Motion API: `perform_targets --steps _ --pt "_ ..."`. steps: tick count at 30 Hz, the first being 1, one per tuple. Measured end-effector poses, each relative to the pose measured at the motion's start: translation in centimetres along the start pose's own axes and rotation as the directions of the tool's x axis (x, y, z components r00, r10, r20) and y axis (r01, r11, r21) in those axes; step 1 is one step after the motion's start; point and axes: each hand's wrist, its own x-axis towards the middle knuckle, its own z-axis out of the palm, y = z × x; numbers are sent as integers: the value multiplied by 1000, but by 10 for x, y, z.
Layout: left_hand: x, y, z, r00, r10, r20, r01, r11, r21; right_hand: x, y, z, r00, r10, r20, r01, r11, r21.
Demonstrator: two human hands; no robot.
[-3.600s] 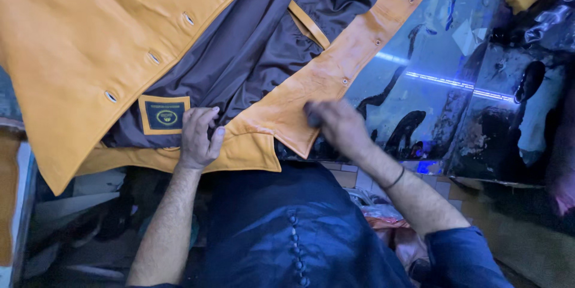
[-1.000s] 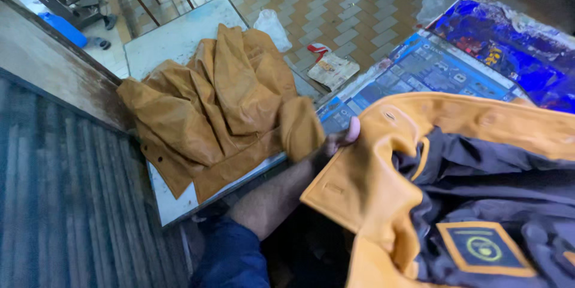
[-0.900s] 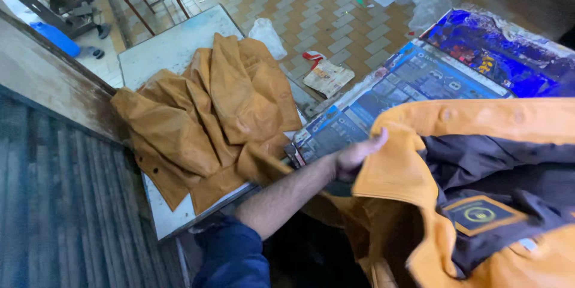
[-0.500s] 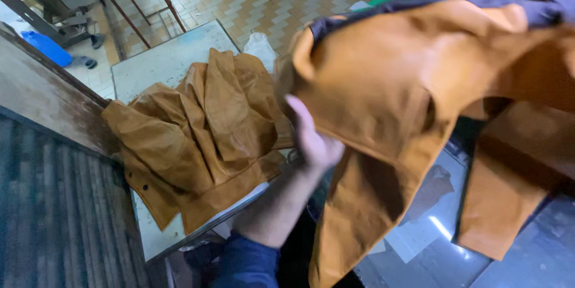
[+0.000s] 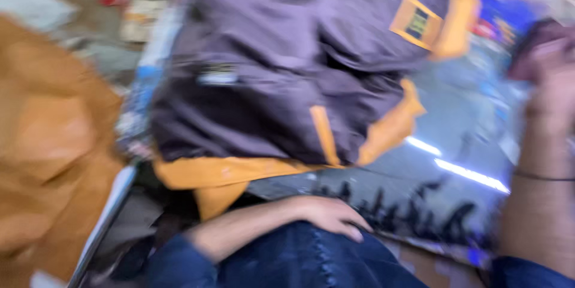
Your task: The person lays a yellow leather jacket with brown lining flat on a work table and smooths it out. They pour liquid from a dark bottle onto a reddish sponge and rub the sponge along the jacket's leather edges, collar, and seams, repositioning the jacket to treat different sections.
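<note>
Both hands are off the cloth as I read it: left hand [image 5: 326, 216] lies loosely curled, holding nothing, at the near table edge; right hand [image 5: 548, 78] is raised at the far right, too blurred for me to tell its grip. One jacket [image 5: 287, 78] lies inside-out on the glossy printed table sheet [image 5: 455, 168], between the two hands, showing soft, rumpled grey-purple lining, mustard trim and one square sewn label. One heap of tan jackets [image 5: 48, 156] sits left, smeared.
</note>
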Motion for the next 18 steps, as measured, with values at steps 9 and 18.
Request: perform_targets --steps 9,18 --pt "-127 49 -15 476 258 -841 728 420 541 -204 75 4 870 493 -24 -440 797 414" --pt "-138 -7 49 477 -68 -876 762 528 374 -139 75 92 909 320 268 -413 773 481"
